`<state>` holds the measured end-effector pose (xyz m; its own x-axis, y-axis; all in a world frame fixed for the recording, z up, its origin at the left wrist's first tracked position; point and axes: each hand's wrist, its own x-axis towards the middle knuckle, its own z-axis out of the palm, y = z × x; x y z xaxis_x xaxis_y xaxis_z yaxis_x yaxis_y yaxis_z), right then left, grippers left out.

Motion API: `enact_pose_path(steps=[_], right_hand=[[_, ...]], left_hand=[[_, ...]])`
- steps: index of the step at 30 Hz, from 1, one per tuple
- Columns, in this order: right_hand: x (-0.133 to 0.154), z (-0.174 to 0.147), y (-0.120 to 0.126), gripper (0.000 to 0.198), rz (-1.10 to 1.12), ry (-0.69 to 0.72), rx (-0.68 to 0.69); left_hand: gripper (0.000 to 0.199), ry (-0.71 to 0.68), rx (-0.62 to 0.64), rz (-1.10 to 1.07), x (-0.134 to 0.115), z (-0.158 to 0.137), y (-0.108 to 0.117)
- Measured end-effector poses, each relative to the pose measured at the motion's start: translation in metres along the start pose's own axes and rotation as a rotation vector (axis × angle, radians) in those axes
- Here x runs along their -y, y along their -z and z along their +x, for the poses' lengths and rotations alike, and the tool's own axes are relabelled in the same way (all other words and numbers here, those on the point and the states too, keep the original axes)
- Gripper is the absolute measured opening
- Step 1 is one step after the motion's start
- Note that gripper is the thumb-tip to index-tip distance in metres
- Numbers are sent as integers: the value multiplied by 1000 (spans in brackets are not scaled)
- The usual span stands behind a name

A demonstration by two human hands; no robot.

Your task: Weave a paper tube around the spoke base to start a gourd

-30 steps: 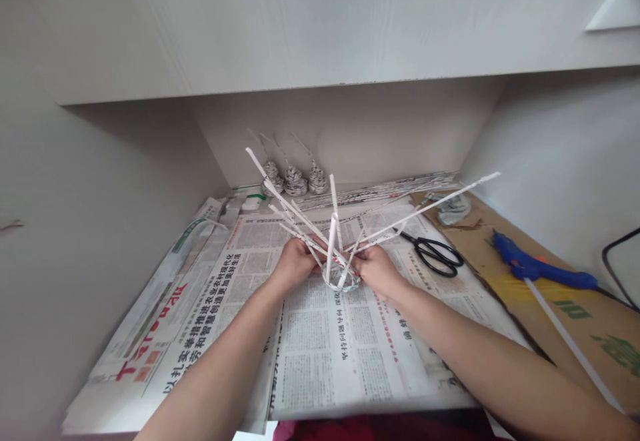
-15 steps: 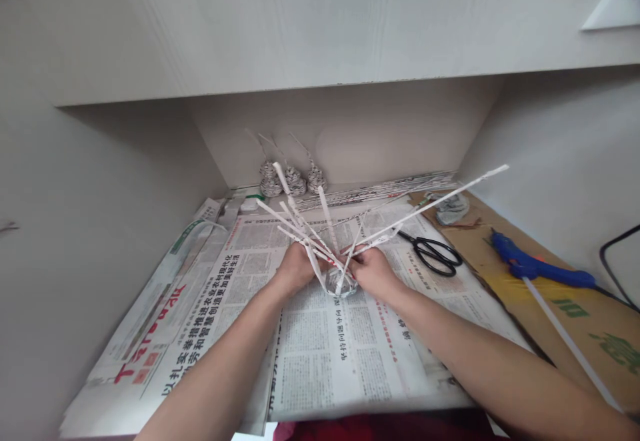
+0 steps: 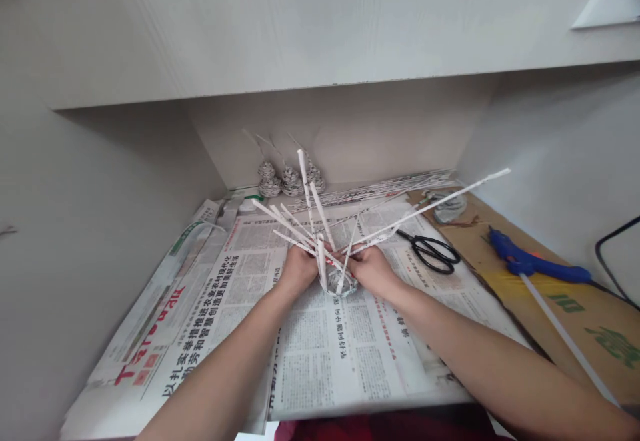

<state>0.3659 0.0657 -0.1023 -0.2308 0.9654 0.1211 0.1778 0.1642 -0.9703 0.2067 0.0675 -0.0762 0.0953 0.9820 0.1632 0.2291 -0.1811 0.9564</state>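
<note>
A small round basket woven from rolled newspaper (image 3: 340,282) is between my two hands, over the newspaper sheets. Several white paper rods (image 3: 321,211) fan up and outward from its rim, and one long rod (image 3: 435,204) reaches far to the right. My left hand (image 3: 299,269) is closed on the basket's left side, its fingertips partly behind the rods. On the other side my right hand (image 3: 371,269) grips the rim, the thumb toward the middle. Some of the fingers of both hands are hidden by the paper.
Black-handled scissors (image 3: 434,254) lie right of my right hand. A blue glue gun (image 3: 535,264) with a white glue stick rests on cardboard (image 3: 575,334). At the back stand three woven paper gourds (image 3: 291,182) beside a bundle of paper rods (image 3: 375,189). A white panel (image 3: 320,27) overhangs the table.
One rod on the left side has swung to stand more upright, and another now bends toward me at the rim. Both hands stay on the basket, nearly in place.
</note>
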Motion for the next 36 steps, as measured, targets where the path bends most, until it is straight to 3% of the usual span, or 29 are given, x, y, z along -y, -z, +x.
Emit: enact_pose_path(steps=[8, 12, 17, 22, 29, 36], right_hand=[[-1, 1, -1, 25, -46, -23, -85], [0, 1, 0, 25, -85, -42, -128], [-1, 0, 0, 24, -109, -13, -101], [0, -2, -1, 23, -108, -2, -70], [1, -1, -4, 21, -10, -93, -129], [9, -1, -7, 14, 268, -168, -157]], left_hand=[[17, -56, -9, -38, 21, 7, -1], [16, -58, -4, -6, 19, 7, 1], [19, -10, 10, -4, 10, 2, -1], [22, 53, 86, -37, 21, 3, -3], [19, 25, 18, -64, 12, 3, -2], [21, 54, 33, -161, 9, 1, -2]])
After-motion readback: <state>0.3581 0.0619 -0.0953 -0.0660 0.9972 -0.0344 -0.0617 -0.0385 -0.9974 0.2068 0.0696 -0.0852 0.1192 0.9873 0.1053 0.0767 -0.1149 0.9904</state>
